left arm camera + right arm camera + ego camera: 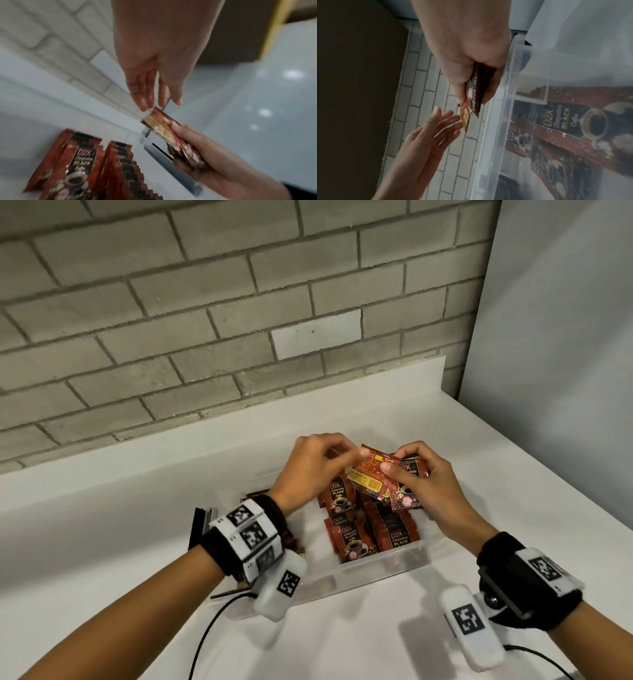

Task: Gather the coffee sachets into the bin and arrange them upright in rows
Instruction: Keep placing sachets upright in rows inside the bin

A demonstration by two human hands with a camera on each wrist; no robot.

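Wrist trackers (260, 546) sit nearest. Right hand (423, 487) grasps a small stack of sachets (394, 484) above the clear bin (376, 570) on the bench (513, 474); left hand (315, 463), fingers loose, touches the top sachet, holding nothing. Stack's long axis tilts toward far-left, printed back up. Risk: fanned stack may slip or topple the upright rows (387, 529) when inserted.
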